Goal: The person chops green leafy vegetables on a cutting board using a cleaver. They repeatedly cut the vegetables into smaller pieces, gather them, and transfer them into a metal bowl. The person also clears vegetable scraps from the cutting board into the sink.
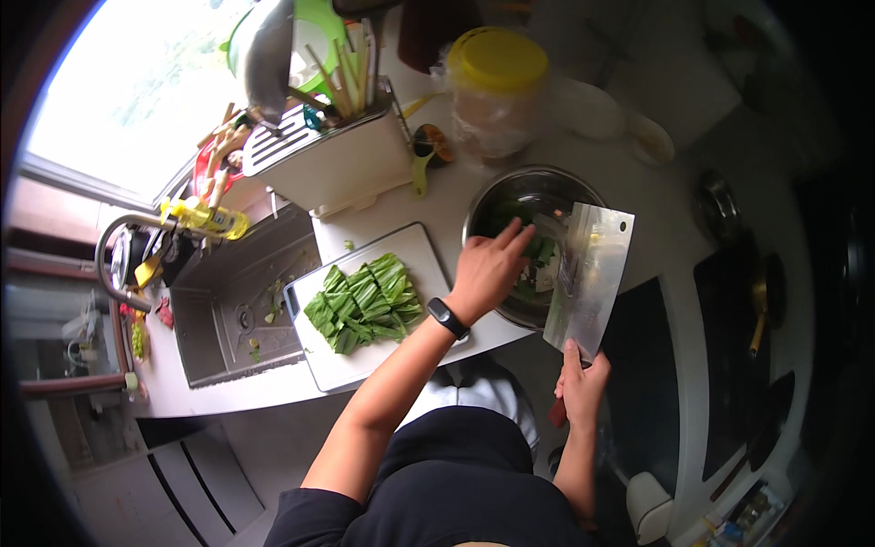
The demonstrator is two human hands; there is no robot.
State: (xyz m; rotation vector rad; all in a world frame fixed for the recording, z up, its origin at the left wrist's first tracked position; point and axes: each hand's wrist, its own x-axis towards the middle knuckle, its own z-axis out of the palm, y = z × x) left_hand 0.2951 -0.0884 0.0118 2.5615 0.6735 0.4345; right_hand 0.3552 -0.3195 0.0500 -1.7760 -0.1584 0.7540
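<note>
My left hand [487,272], a dark band on its wrist, reaches over the near left rim of a stainless steel bowl [530,176]. Its fingers are spread and nothing shows in them. Below the fingertips, cut green leaves [543,251] lie inside the bowl; the hand hides part of them. In my right hand [582,391] is the red handle of a cleaver [592,273], its broad blade raised in front of the bowl's right side. Left of the bowl, chopped leafy greens [366,301] lie in rows on a white cutting board [328,369].
A sink [225,321] with leaf scraps and a curved faucet [102,260] is at the left. Behind the board stands a utensil holder [342,167] with chopsticks. A yellow-lidded jar [499,102] and a green-handled peeler [420,174] are behind the bowl. A dark cooktop [731,369] lies right.
</note>
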